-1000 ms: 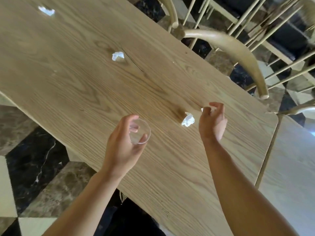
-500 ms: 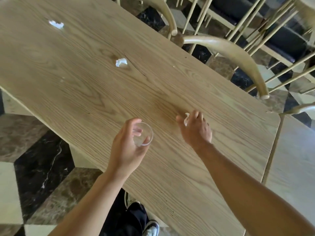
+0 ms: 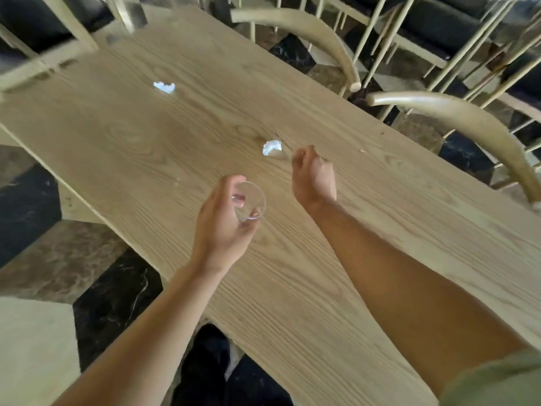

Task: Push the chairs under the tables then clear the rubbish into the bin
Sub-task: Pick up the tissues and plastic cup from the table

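The person stands at the long side of a pale wooden table (image 3: 380,230), both bare arms out over it. The left hand (image 3: 222,227) wraps around a small clear cup (image 3: 248,202), fingers curled about its side, holding it just above the tabletop with its open mouth tipped toward the other hand. The right hand (image 3: 313,178) is bunched into a loose fist, fingertips drawn together; it may have a scrap pinched inside, but from here I cannot tell.

Just beyond that fist, close to its knuckles but apart from them, a crumpled white tissue (image 3: 271,148) lies on the wood. A second white scrap (image 3: 164,87) sits well away toward the far end of the table, a little blurred.

Along the far edge, two chairs with curved backrests stand close to the table: one (image 3: 456,121) on the right, another (image 3: 307,27) further along.
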A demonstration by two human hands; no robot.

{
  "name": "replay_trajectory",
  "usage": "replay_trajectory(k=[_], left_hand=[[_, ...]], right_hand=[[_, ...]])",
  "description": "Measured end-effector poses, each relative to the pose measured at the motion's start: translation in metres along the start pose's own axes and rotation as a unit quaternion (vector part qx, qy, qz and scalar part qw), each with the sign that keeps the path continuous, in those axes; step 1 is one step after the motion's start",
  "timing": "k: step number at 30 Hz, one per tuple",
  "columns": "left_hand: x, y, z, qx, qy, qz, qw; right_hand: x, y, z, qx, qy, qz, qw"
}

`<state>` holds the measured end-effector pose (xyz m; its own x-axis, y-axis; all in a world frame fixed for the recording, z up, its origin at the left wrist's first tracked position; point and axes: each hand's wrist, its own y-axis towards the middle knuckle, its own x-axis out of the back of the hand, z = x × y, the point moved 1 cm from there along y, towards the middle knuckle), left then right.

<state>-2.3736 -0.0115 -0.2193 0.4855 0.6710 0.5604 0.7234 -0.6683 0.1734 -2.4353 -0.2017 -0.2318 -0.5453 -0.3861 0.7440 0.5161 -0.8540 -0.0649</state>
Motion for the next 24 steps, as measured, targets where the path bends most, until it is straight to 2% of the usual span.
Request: replay_trajectory(k=[3,6,8,10,14,16,18,21,22,24], left_hand=[[0.024,0.052,0.032,0.001,-0.001,-0.002,1.000],[0.051,0.094,0.062,0.019,-0.004,0.003,1.000],[0.065,0.115,0.076,0.025,-0.005,0.002,1.000],[0.080,0.137,0.089,0.033,-0.005,-0.005,0.999],[0.106,0.174,0.101,0.042,-0.001,-0.035,0.998],[0.119,0.188,0.107,0.047,0.014,-0.051,0.997],[0.135,0.197,0.116,0.047,0.045,-0.061,0.996],[0.162,0.204,0.130,0.071,0.072,-0.071,0.992],[0.170,0.205,0.137,0.080,0.079,-0.076,0.991],[0.187,0.206,0.154,0.098,0.084,-0.083,0.988]], right_hand=[[-0.035,0.043,0.029,-0.076,-0.118,0.001,0.990],[-0.066,0.063,0.039,-0.052,-0.228,0.017,0.972],[-0.076,0.064,0.042,0.018,-0.192,0.041,0.980],[-0.083,0.073,0.065,0.017,-0.095,0.075,0.993],[-0.111,0.123,0.139,0.086,-0.040,0.025,0.995],[-0.140,0.151,0.184,0.103,-0.023,0.036,0.994],[-0.170,0.173,0.222,0.099,-0.066,0.093,0.989],[-0.210,0.185,0.236,0.130,-0.226,0.151,0.954],[-0.219,0.181,0.237,0.142,-0.236,0.164,0.947],[-0.233,0.167,0.242,0.136,-0.123,0.202,0.962]])
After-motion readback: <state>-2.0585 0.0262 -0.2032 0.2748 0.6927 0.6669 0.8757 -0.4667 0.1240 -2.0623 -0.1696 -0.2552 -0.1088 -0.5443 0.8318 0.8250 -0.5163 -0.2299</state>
